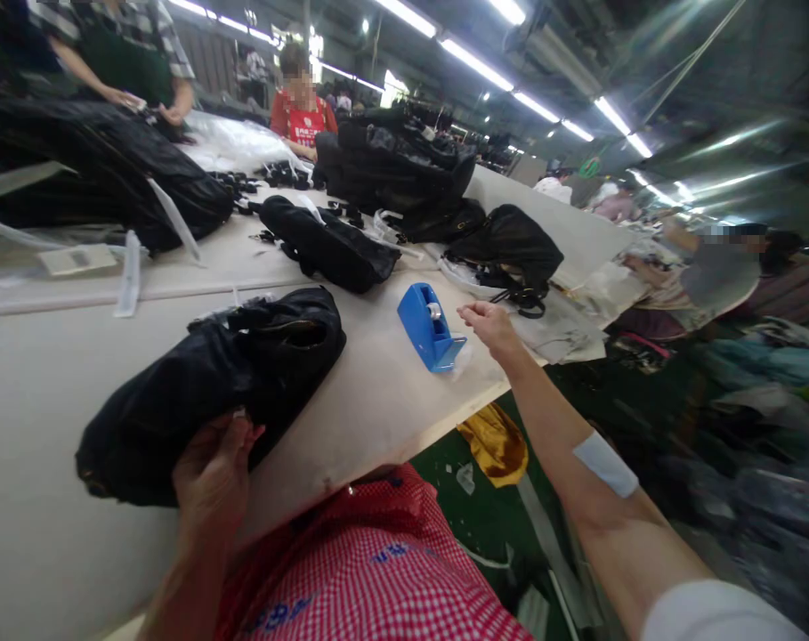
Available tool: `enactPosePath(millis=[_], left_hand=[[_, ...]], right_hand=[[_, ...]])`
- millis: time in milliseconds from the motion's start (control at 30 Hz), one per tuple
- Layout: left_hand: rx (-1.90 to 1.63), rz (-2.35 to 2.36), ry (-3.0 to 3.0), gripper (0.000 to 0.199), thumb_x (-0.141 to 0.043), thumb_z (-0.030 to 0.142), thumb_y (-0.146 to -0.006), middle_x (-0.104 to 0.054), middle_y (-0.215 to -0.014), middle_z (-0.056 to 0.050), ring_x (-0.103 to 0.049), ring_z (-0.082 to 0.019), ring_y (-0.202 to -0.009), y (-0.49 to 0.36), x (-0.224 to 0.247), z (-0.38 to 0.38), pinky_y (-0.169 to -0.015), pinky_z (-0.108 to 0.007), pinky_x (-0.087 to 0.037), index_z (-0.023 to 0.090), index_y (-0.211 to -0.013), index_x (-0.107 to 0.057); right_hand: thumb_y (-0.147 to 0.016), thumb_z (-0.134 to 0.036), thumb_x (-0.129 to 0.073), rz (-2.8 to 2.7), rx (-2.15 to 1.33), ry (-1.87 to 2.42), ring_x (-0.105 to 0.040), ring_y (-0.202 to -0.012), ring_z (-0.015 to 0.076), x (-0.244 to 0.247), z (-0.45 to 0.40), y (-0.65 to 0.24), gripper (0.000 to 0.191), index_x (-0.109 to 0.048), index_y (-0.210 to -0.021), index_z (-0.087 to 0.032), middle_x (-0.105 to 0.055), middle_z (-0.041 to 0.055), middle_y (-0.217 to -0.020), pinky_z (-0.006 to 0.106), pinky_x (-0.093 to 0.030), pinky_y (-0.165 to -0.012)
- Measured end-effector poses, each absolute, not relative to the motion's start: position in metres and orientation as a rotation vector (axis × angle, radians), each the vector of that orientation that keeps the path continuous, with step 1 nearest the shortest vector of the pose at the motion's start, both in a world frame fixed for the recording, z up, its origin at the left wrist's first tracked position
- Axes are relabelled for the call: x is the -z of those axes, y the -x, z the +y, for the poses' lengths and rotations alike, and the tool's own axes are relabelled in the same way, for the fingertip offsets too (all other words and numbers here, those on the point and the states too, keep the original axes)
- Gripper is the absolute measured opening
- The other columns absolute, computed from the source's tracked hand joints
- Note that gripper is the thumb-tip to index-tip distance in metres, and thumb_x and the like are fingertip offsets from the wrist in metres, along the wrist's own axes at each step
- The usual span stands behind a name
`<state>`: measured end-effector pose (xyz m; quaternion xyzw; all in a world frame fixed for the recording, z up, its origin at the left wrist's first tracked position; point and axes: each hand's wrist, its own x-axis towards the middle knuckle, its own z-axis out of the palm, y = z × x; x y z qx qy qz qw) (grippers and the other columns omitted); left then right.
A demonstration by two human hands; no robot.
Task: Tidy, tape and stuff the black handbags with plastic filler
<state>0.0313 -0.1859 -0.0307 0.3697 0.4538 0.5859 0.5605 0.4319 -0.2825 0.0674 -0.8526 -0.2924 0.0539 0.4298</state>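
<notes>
In the head view, a small white piece (239, 412) is pinched by the left hand (212, 467) over the black bag (157, 405) on the table (370, 392); the right hand (494, 328) is closed, its contents indiscernible; the blue tape dispenser (425, 325) could be toppled if brushed by it

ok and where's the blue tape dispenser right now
In the head view, the blue tape dispenser stands on the table just right of centre, between the black bag and the right hand.
</notes>
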Motion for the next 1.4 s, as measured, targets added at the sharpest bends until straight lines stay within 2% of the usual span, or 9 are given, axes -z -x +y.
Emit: enactPosePath(millis=[100,233,333,533,767,967,1100,1233,1400], left_hand=[[-1.341,1.067,-0.744,0.032,-0.089,0.03,-0.053,-0.066,-0.072,0.002,-0.063,-0.013,-0.065,-0.031,0.03,-0.19,-0.068,-0.03,-0.061,0.018,-0.073,-0.067],[-1.322,1.048,-0.839,0.035,-0.09,0.035,-0.055,-0.068,-0.075,0.002,-0.065,-0.013,-0.066,-0.025,0.034,-0.187,-0.07,-0.029,-0.062,0.017,-0.075,-0.068],[-1.323,1.041,-0.887,0.035,-0.089,0.037,-0.057,-0.068,-0.076,0.003,-0.066,-0.013,-0.066,-0.022,0.037,-0.184,-0.072,-0.03,-0.063,0.018,-0.076,-0.068],[-1.304,1.077,-0.949,0.036,-0.088,0.041,-0.06,-0.068,-0.078,0.002,-0.067,-0.016,-0.069,-0.022,0.038,-0.184,-0.074,-0.032,-0.063,0.019,-0.08,-0.067],[-1.289,1.13,-1.032,0.038,-0.084,0.046,-0.063,-0.067,-0.081,0.001,-0.069,-0.019,-0.07,-0.026,0.032,-0.181,-0.07,-0.033,-0.06,0.02,-0.084,-0.065],[-1.352,1.1,-1.086,0.036,-0.078,0.047,-0.069,-0.065,-0.075,0.001,-0.067,-0.017,-0.068,-0.029,0.031,-0.188,-0.068,-0.03,-0.056,0.018,-0.084,-0.062],[-1.385,1.024,-1.144,0.026,-0.069,0.041,-0.079,-0.066,-0.079,-0.001,-0.064,-0.015,-0.073,-0.033,0.036,-0.187,-0.072,-0.029,-0.056,0.018,-0.086,-0.061],[-1.424,1.051,-1.219,0.014,-0.061,0.031,-0.085,-0.066,-0.082,-0.001,-0.063,-0.015,-0.075,-0.035,0.033,-0.191,-0.072,-0.026,-0.053,0.018,-0.09,-0.06],[-1.454,1.078,-1.3,0.005,-0.055,0.02,-0.088,-0.068,-0.084,-0.003,-0.064,-0.017,-0.08,-0.034,0.024,-0.198,-0.074,-0.026,-0.049,0.018,-0.089,-0.059]], right_hand=[[-0.081,-0.024,-0.059,-0.714,-0.22,2.307,-0.061,-0.082,0.0195,-0.054,-0.279,-0.455,0.021,-0.067,-0.063,-0.016,-0.068,0.0049,-0.07,0.027,-0.043,-0.073],[-0.081,-0.023,-0.057,-0.67,-0.377,2.332,-0.062,-0.077,0.0192,-0.045,-0.269,-0.447,0.03,-0.063,-0.052,-0.017,-0.068,0.0067,-0.064,0.026,-0.043,-0.068],[-0.08,-0.025,-0.058,-0.587,-0.487,2.325,-0.061,-0.072,0.0177,-0.044,-0.267,-0.443,0.027,-0.063,-0.054,-0.017,-0.069,0.0061,-0.065,0.026,-0.042,-0.064],[-0.066,-0.019,-0.065,-0.424,-0.554,2.271,-0.056,-0.069,0.0147,-0.046,-0.275,-0.447,0.007,-0.062,-0.06,-0.017,-0.067,0.0024,-0.068,0.027,-0.04,-0.064],[-0.062,-0.029,-0.066,-0.448,-0.399,2.223,-0.057,-0.077,0.017,-0.038,-0.309,-0.441,0.011,-0.065,-0.065,-0.018,-0.065,0.0004,-0.069,0.027,-0.039,-0.067],[-0.054,-0.033,-0.067,-0.653,-0.518,2.316,-0.052,-0.067,0.0217,-0.003,-0.347,-0.394,0.016,-0.06,-0.045,-0.021,-0.06,0.0038,-0.053,0.031,-0.036,-0.06],[-0.064,-0.048,-0.074,-1.108,-0.989,1.982,-0.049,-0.064,0.0167,-0.028,-0.313,-0.315,0.026,-0.074,-0.069,-0.023,-0.062,0.0023,-0.067,0.029,-0.039,-0.06],[-0.076,-0.049,-0.072,-1.569,-1.464,1.429,-0.045,-0.064,0.0124,-0.066,-0.249,-0.211,0.028,-0.071,-0.076,-0.021,-0.057,-0.0006,-0.069,0.025,-0.038,-0.061],[-0.075,-0.051,-0.071,-1.734,-1.432,1.23,-0.045,-0.064,0.0106,-0.062,-0.19,-0.159,0.033,-0.067,-0.072,-0.018,-0.056,-0.002,-0.067,0.024,-0.038,-0.062]])
